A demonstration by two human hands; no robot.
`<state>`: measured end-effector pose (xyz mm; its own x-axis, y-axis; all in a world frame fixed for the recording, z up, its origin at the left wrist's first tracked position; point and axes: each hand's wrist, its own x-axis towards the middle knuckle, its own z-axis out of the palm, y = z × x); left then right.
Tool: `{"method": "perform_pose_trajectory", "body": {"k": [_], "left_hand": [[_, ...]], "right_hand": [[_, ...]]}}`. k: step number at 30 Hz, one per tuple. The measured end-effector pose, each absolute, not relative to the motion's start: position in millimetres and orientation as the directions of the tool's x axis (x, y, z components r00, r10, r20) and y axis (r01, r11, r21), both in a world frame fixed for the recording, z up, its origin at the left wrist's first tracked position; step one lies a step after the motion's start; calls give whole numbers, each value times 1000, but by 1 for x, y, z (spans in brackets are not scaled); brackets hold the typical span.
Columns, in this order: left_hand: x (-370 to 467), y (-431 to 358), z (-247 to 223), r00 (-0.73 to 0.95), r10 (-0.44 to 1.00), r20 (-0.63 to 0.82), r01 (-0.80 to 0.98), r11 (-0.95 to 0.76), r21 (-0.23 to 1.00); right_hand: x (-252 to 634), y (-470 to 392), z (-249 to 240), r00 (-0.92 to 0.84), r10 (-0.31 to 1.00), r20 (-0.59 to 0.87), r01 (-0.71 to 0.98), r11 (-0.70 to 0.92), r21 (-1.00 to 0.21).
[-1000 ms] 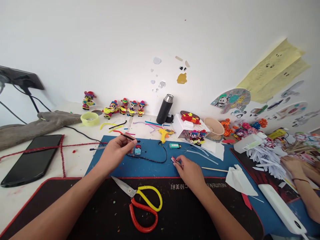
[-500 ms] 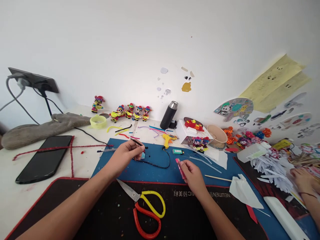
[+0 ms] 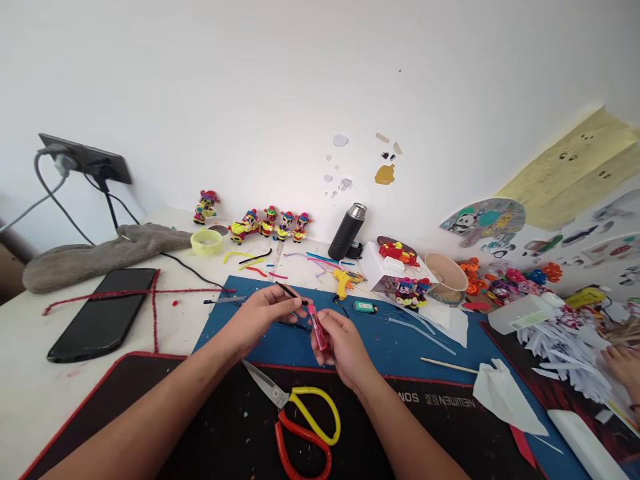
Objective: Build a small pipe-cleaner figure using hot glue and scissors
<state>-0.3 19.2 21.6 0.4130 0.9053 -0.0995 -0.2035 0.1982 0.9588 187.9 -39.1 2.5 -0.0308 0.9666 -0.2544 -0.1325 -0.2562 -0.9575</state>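
Observation:
My left hand (image 3: pixel 265 313) is closed in a pinch on a short piece of black pipe cleaner (image 3: pixel 285 289), whose dark end pokes out by the fingertips. Wrapped in my right hand (image 3: pixel 340 340) is a pink-red see-through lighter (image 3: pixel 319 331), held upright with its top at that dark end. I cannot make out a flame. Both hands hover over the blue mat (image 3: pixel 395 347). Below them, large scissors (image 3: pixel 275 395) with one yellow and one red handle lie on the black desk pad (image 3: pixel 220 427).
A yellow glue gun (image 3: pixel 344 283) and a black flask (image 3: pixel 347 231) stand behind the hands. Several small pipe-cleaner figures (image 3: pixel 270 221) line the wall. At left lies a black phone-like slab (image 3: pixel 103 320) under red stems. Another person's hand (image 3: pixel 623 367) shows at far right.
My right hand has brought the lighter leftward and up to the black piece in my left hand. The view has shifted slightly left.

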Motion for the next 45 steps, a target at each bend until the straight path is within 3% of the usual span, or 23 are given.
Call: {"method": "perform_pose_trajectory", "body": {"k": [15,25,31,39,45], "left_hand": [[-9,25,23,338,934,-113,-286,216,934],[-4,24,21,311,941,-131,-186,195,963],[-7,26,18,252,956,-146,-206,201,958],[-5,23,19,296,946,-131,-212,199,957],[-3,21,23,311,948,-67,-136,115,984]], "right_hand": [[165,-13,3,-200,958,-207,-370,-269,-889],[185,-22,5,-241,956,-165,-427,-257,-867],[183,-22,3,-295,945,-142,-392,-255,-884],[176,-25,-3,-334,929,-159,-315,-269,-910],[174,-26,-7,-332,930,-159,-243,-247,-938]]}}
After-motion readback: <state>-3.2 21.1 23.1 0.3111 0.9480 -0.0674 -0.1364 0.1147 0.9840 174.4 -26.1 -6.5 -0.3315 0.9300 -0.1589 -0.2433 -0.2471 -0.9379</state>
